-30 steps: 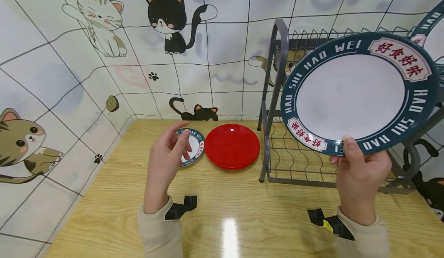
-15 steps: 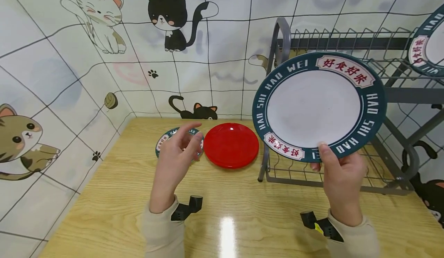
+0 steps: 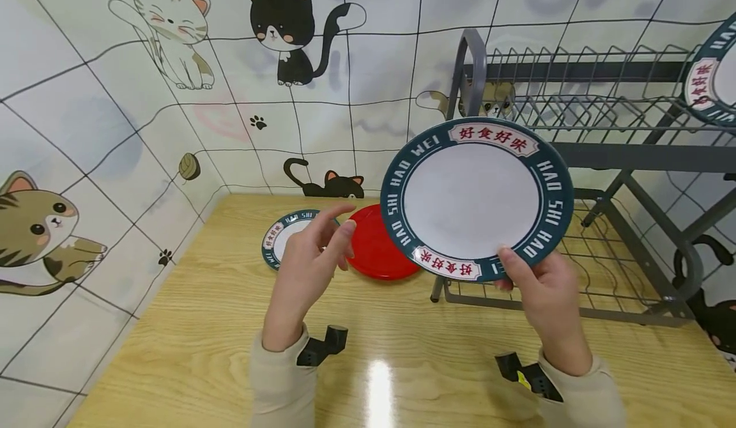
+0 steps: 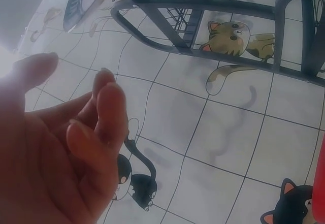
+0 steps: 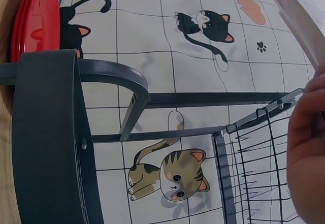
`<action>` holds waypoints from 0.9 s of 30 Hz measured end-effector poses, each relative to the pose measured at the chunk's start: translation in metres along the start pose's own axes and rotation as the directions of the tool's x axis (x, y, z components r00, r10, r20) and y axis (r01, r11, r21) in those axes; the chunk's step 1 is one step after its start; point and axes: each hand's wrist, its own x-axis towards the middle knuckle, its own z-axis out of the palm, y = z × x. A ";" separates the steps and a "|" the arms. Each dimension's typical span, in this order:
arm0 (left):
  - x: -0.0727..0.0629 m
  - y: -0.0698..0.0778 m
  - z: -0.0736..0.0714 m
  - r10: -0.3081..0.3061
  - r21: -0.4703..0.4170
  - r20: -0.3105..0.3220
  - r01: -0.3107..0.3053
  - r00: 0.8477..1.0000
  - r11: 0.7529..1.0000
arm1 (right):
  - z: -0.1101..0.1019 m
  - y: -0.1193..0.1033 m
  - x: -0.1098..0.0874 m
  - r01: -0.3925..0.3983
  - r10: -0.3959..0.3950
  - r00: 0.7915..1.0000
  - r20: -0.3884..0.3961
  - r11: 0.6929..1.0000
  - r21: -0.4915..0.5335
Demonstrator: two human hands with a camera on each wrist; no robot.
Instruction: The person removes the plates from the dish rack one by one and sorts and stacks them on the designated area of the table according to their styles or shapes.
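Note:
My right hand (image 3: 543,297) pinches the lower right rim of a large white plate (image 3: 471,191) with a dark green lettered border, thumb on its face. The plate is held up, tilted towards me, in front of the dish rack's left end. In the right wrist view, the plate (image 5: 299,21) shows edge-on above the fingers. My left hand (image 3: 307,265) hovers with loosely bent fingers and holds nothing. Behind it on the table lie a smaller green-rimmed plate (image 3: 273,246), partly covered by the hand, and red plates (image 3: 379,252), stacked as the right wrist view shows.
A grey two-tier dish rack (image 3: 627,156) stands on the wooden table (image 3: 190,351) at the right. Another green-rimmed plate (image 3: 701,86) stands on its upper tier at the far right. The tiled wall (image 3: 379,121) with cat drawings closes off the back and left.
The right hand has brought the large plate left and down, away from the rack, so it now overlaps the red plates in the head view. The left hand has drifted slightly right.

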 end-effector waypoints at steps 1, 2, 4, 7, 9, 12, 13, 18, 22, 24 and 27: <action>0.000 0.001 0.000 0.008 0.003 0.002 -0.008 1.000 1.000 | 0.000 0.000 0.000 -0.011 0.012 1.000 0.024 0.999 -0.038; 0.000 0.001 0.001 0.016 0.005 0.004 -0.016 1.000 1.000 | 0.001 0.000 0.000 -0.019 0.023 0.999 0.048 0.997 -0.078; -0.001 0.002 0.001 0.032 0.009 0.011 -0.032 0.999 0.999 | 0.001 0.000 0.000 -0.023 0.036 0.995 0.092 0.991 -0.135; -0.001 0.003 0.002 0.055 -0.001 0.018 -0.055 0.998 0.998 | 0.002 0.000 -0.001 -0.013 0.042 0.987 0.154 0.983 -0.182; -0.002 0.003 0.002 0.062 -0.007 0.019 -0.062 0.998 0.998 | 0.003 0.000 0.000 0.001 0.040 0.981 0.189 0.978 -0.209; -0.002 0.002 0.003 0.065 -0.003 0.016 -0.065 0.998 0.998 | 0.004 0.001 -0.001 0.005 0.050 0.972 0.228 0.972 -0.234; -0.002 0.002 0.003 0.066 0.003 0.014 -0.066 0.998 0.998 | 0.004 0.001 -0.001 -0.002 0.061 0.970 0.237 0.971 -0.238; -0.002 0.000 0.004 0.063 0.023 0.006 -0.063 0.998 0.998 | 0.007 0.002 -0.001 -0.061 0.133 0.956 0.261 0.962 -0.268; -0.002 -0.001 0.005 0.079 0.031 0.004 -0.079 0.997 0.996 | 0.007 0.002 -0.001 -0.083 0.167 0.945 0.282 0.954 -0.287; -0.001 0.000 0.005 0.081 0.046 0.000 -0.081 0.997 0.996 | 0.007 0.001 0.000 -0.089 0.174 0.940 0.292 0.955 -0.285; -0.001 0.000 0.006 0.085 0.072 -0.012 -0.084 0.996 0.994 | 0.007 0.000 0.001 -0.090 0.178 0.936 0.304 0.955 -0.283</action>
